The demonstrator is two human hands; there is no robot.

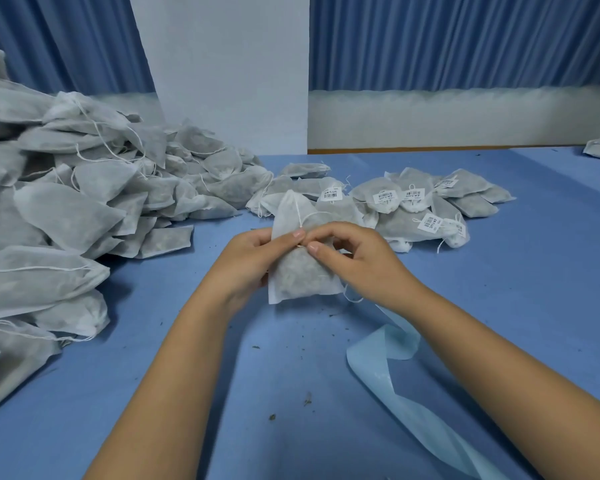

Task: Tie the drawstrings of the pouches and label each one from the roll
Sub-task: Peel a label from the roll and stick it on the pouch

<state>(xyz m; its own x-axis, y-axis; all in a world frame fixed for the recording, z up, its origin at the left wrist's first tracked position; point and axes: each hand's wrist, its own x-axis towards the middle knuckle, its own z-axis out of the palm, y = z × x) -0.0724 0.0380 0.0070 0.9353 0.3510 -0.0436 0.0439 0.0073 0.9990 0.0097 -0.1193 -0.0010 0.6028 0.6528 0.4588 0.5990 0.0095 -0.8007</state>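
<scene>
The left hand point(253, 268) grips a pouch point(302, 275) upright, thumb pressed on its front. The right hand point(357, 261), touching it, pinches the drawstring point(300, 216). An untied heap of pouches point(66, 209) lies left of the hands, labelled pouches point(413, 206) lie beyond the right hand, and a pale blue strip point(385, 358) lies under that wrist.

Left hand point(253, 261) grips pouch point(302, 271) upright, thumb on its front. Right hand point(357, 258) pinches drawstring point(299, 211) just beside left thumb tip; string runs up from the fingers to the pouch mouth. Beyond the fingertips: labelled pouches point(413, 206). Left of the fingers: unlabelled pile point(66, 202). Behind the right fingers, under the wrist: pale blue strip point(385, 362).
</scene>
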